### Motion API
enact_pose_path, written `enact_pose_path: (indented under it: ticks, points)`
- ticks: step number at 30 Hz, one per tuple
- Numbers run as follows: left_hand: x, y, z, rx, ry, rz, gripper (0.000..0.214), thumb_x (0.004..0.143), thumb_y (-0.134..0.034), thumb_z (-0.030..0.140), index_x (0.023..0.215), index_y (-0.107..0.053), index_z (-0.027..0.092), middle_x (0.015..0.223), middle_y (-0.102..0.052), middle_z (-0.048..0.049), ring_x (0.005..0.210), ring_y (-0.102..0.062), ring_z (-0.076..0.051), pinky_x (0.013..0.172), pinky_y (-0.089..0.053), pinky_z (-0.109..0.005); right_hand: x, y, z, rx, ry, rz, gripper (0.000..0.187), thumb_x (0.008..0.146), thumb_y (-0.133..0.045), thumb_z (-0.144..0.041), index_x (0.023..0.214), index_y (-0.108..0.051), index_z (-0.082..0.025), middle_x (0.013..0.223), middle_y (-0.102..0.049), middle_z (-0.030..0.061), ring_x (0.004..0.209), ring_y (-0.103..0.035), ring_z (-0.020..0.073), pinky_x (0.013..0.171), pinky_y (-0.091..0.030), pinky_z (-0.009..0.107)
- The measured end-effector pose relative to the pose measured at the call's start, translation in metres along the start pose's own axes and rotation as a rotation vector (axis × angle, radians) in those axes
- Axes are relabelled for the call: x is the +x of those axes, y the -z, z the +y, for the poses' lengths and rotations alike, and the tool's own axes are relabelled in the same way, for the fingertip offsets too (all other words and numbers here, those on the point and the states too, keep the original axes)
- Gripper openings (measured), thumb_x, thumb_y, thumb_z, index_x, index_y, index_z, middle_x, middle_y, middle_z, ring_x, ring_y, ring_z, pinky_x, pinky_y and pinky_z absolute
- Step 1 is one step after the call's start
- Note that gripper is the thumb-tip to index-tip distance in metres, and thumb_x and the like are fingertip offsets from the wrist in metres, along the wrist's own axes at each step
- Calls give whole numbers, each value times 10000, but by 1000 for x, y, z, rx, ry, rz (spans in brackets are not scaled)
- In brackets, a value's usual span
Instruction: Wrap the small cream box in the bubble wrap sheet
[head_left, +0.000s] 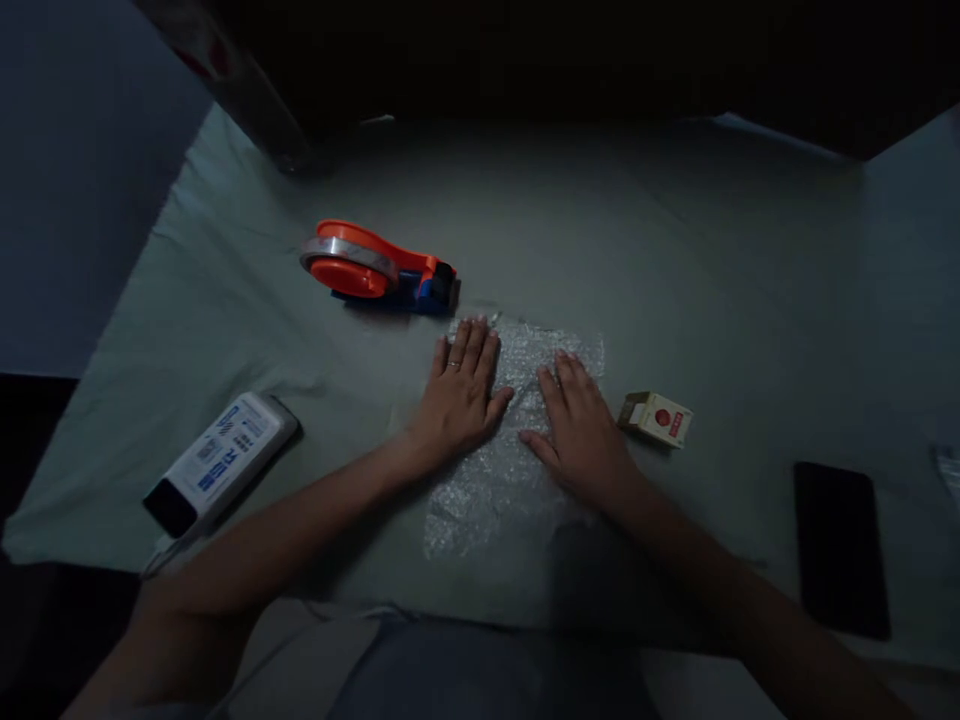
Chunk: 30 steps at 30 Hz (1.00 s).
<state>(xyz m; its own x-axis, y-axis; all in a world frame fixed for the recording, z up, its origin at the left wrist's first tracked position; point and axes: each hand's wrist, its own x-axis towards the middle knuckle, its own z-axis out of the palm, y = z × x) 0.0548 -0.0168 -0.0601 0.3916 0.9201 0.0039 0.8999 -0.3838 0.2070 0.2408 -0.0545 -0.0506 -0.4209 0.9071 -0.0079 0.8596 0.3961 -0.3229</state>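
Forearms (300,518) across the near edge | black phone (841,550) off right | bubble wrap (480,490) flat on tabletop (600,230), directly under both palms, long axis near-to-far | left hand (461,395), right hand (581,430) spread, gripping nothing, equally close | small box (660,418) just beside right hand | tape dispenser (360,262) beyond left hand

Bubble wrap sheet (502,490): thin translucent plastic, bumpy and crinkled, with glossy glints; counter cloth (720,280) beneath it: matt fabric, softly creased. Tape dispenser (409,258): smooth hard plastic; its tape roll (349,252): shiny plastic film. Small carton (664,420): printed paperboard, flat-faced; power bank (229,455): smooth plastic casing; phone (840,550): smooth dark face, gloss not readable in the dim light.
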Motion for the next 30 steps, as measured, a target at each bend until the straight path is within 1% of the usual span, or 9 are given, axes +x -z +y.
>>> enact_pose_path:
  ticks: [6,9,16,18,20,23,26,28,30]
  points:
    - [-52,3,24,-17,-286,-99,708,933,-310,518,1440,-209,35,1536,-178,-172,1442,-66,-287,1157,-145,-411,-36,-5,12,-3,142,-30,737,874,-456,-525,1421,-293,-60,1480,-297,239,1410,-179,319,1083,-292,523]
    - [-71,-2,32,-33,-333,-146,802,895,-321,603,1438,-218,22,1524,-200,-191,1433,-110,-314,1146,-153,-437,-43,-9,14,-12,150,-8,712,885,-442,-508,1415,-305,-53,1466,-325,242,1407,-195,315,1071,-308,528]
    - [-70,-5,26,-102,-343,-152,1031,760,-370,772,1457,-175,37,1531,-147,-215,1430,-69,-354,1138,-134,-487,-84,-4,16,-124,233,-83,689,859,-474,-498,1381,-374,-60,1446,-368,234,1376,-263,343,1041,-306,563]
    - [-70,-1,26,-123,-360,-159,957,766,-416,745,1469,-189,137,1545,-103,-187,1427,-62,-374,1124,-148,-521,-95,-4,19,-169,208,-102,680,864,-461,-502,1388,-369,-79,1450,-361,235,1366,-280,352,1018,-304,590]
    - [-73,3,30,-125,-422,-182,754,854,-449,594,1463,-218,215,1555,-98,-145,1430,-72,-361,1122,-157,-520,-101,-4,20,-198,191,-108,671,871,-448,-500,1393,-358,-88,1453,-348,245,1361,-283,361,998,-307,607]
    - [-82,9,40,-128,-614,-241,532,948,-384,318,1449,-258,193,1543,-197,-103,1433,-144,-278,1148,-163,-438,-98,3,22,-152,195,-27,594,874,-461,-444,1351,-397,-95,1398,-424,244,1335,-326,360,988,-325,598]
    - [-89,9,48,-164,-727,-259,525,955,-353,420,1424,-318,185,1524,-258,-102,1421,-198,-265,1147,-193,-430,-87,19,34,-76,129,191,478,852,-515,-332,1281,-445,-133,1298,-513,202,1284,-394,339,989,-355,566]
    - [-91,7,50,-174,-730,-258,572,926,-379,507,1408,-348,200,1526,-247,-110,1422,-189,-282,1142,-201,-454,-79,30,51,-105,-5,300,501,837,-549,-315,1292,-431,-143,1300,-499,195,1261,-415,347,990,-358,572]
    - [-91,5,51,-166,-722,-259,577,910,-422,507,1398,-362,206,1532,-226,-114,1422,-183,-292,1140,-201,-466,-72,38,69,-64,-120,307,559,829,-565,-373,1311,-412,-134,1288,-502,204,1219,-453,354,959,-395,560]
